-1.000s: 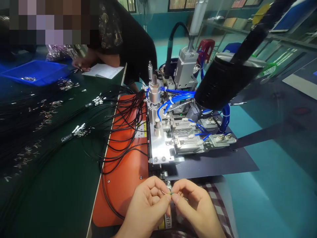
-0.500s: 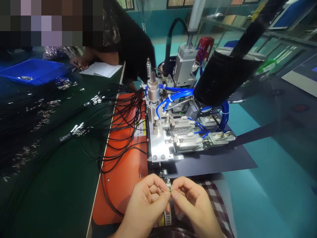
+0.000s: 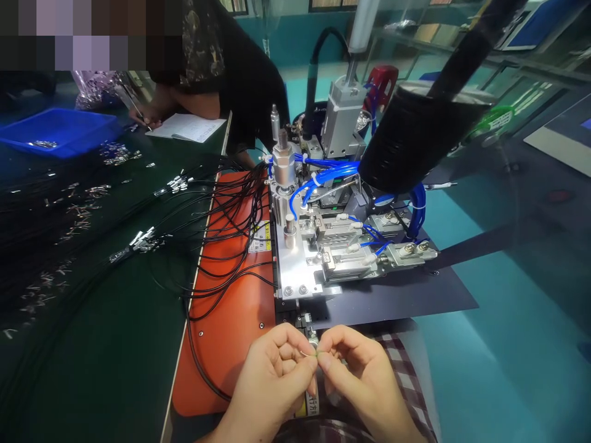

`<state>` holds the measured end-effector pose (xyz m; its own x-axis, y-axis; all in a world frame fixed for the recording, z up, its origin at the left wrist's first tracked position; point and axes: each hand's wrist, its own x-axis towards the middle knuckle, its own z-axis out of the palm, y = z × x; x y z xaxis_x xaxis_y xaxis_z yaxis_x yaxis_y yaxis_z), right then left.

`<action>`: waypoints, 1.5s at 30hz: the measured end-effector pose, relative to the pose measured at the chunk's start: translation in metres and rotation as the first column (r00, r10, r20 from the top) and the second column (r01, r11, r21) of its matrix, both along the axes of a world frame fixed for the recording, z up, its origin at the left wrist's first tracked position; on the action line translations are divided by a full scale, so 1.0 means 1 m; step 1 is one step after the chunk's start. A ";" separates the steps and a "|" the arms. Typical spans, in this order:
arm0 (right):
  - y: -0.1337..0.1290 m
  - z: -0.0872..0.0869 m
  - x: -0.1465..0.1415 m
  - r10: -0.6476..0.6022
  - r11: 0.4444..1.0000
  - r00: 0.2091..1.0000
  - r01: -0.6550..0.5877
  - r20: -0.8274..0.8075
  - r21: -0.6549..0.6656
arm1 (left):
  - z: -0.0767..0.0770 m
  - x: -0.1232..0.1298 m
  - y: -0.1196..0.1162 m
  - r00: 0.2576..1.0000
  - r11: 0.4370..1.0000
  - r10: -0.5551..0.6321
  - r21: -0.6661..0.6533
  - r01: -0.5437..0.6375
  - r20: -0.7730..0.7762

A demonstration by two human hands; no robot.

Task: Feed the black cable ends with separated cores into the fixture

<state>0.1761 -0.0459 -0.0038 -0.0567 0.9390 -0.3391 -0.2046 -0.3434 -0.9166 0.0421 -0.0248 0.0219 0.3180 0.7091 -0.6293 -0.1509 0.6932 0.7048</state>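
Low in the centre, my left hand and my right hand meet fingertip to fingertip. Each is closed in a pinch of thumb and forefinger. Between them runs a thin wire; a short pale end of it shows at the left fingertips, and a greenish bit shows where the tips meet. The fingers hide most of it. Just beyond my hands is the front of a metal machine with cylinders and blue air tubes. Many black cables lead left from the machine.
An orange machine cover lies left of my hands, beside a dark green table. Bundled cable ends with metal terminals lie there, near a blue tray. A co-worker's hand writes on paper. A black lamp-like cylinder hangs right.
My hands keep the same pinch with almost no movement. The view has shifted slightly; the co-worker's hand stays at the paper.
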 end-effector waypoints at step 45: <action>0.008 0.021 -0.007 0.109 0.994 0.959 -0.111 0.263 -0.007 | 0.008 -0.012 0.004 0.998 0.991 -0.045 0.123 0.050 -0.046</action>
<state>0.1689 -0.0379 0.0176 -0.0700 0.9345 -0.3489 0.0818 -0.3432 -0.9357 0.0299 -0.0213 0.0303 0.3277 0.7674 -0.5511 -0.0877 0.6055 0.7910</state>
